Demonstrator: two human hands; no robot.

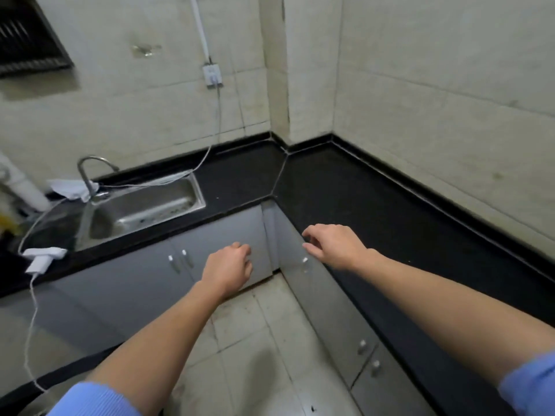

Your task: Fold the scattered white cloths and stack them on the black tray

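Observation:
A crumpled white cloth (72, 187) lies on the black counter behind the faucet at the far left. No black tray is in view. My left hand (228, 265) hangs in the air in front of the grey cabinet doors, fingers loosely curled and holding nothing. My right hand (333, 244) hovers at the front edge of the black L-shaped countertop (345, 187), fingers loosely bent, also holding nothing. Both hands are far from the cloth.
A steel sink (141, 211) with a faucet (90, 172) sits in the counter at left. A white charger (42, 259) and its cable (33, 310) lie on the counter's left edge, leading up to a wall socket (212, 75). Grey cabinets (126, 283) stand below, with tiled floor between.

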